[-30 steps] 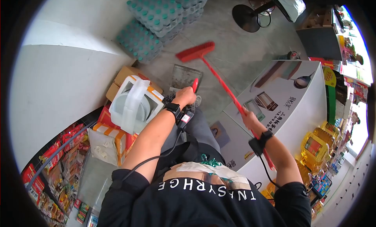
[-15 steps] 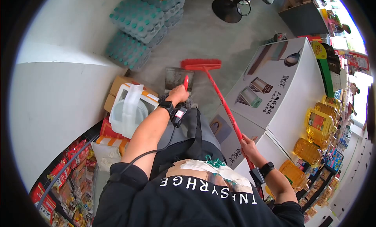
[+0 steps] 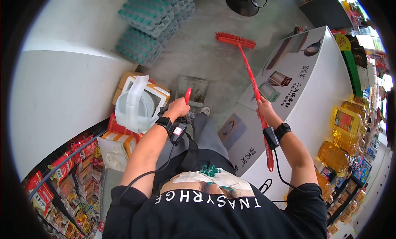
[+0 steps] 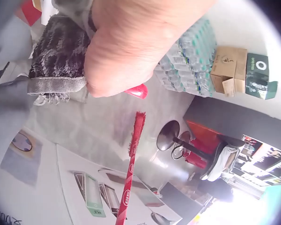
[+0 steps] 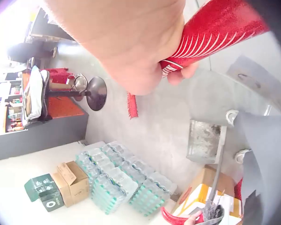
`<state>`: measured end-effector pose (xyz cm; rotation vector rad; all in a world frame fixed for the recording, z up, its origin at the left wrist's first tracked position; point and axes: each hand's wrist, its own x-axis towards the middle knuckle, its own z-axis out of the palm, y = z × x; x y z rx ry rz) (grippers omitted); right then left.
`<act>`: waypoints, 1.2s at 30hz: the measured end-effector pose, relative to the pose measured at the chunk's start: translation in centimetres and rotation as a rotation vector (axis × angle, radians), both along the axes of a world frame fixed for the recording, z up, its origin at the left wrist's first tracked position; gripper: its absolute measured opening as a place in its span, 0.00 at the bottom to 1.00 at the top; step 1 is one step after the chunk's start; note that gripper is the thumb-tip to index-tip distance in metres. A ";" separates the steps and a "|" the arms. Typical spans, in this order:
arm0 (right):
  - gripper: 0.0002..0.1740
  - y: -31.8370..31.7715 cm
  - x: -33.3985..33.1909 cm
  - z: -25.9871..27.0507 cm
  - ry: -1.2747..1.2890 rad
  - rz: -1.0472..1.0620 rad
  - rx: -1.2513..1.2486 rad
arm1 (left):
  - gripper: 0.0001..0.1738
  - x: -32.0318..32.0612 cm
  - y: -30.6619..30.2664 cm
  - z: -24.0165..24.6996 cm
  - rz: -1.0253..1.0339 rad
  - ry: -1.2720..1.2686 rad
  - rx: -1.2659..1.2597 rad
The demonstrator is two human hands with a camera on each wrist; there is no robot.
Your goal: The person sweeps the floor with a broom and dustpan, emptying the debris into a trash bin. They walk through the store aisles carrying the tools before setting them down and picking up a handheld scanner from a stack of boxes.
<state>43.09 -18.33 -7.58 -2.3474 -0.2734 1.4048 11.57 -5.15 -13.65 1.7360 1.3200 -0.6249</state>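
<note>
My right hand [image 3: 267, 111] grips the red handle of a push broom [image 3: 252, 76]. The broom's red bristled head [image 3: 235, 40] is out ahead over the grey floor, to the right of the dustpan. My left hand [image 3: 178, 108] holds the red end of the dustpan's long handle [image 3: 187, 96]. Its grey, scuffed pan [image 3: 192, 90] lies on the floor by my feet, and the right wrist view shows the grey shaft running up to that hand. A dark, fringed cloth [image 4: 61, 51] hangs beside the left hand.
Shrink-wrapped bottles [image 3: 144, 28] are stacked along the left wall. Nearer stand cartons and a boxed white round item [image 3: 136, 105]. A printed white counter [image 3: 284, 82] runs along the right, with oil jugs [image 3: 344, 121] beyond it. A round black stool base [image 3: 242, 3] is farther off.
The broom head came toward me up to the dustpan's far edge, then swung away forward and to the right. My left hand shifted slightly left, still holding the dustpan's handle.
</note>
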 end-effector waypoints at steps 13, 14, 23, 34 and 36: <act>0.26 -14.7 -15.1 5.7 0.026 0.334 -0.418 | 0.20 -2.0 -1.3 -0.9 -0.018 -0.062 -0.083; 0.25 -15.0 -16.9 8.4 0.054 0.308 -0.425 | 0.20 -2.1 -1.2 -0.9 -0.012 -0.065 -0.072; 0.23 -21.4 -25.0 13.5 0.154 -0.219 -0.304 | 0.20 -6.2 -5.4 -0.5 -0.093 -0.137 -0.045; 0.22 -20.1 -21.5 7.0 0.040 -0.166 -0.027 | 0.18 -11.0 -13.4 1.6 -0.160 -0.147 0.075; 0.22 -21.2 -22.3 6.2 0.056 -0.157 -0.045 | 0.18 -11.8 -14.9 1.8 -0.187 -0.108 0.059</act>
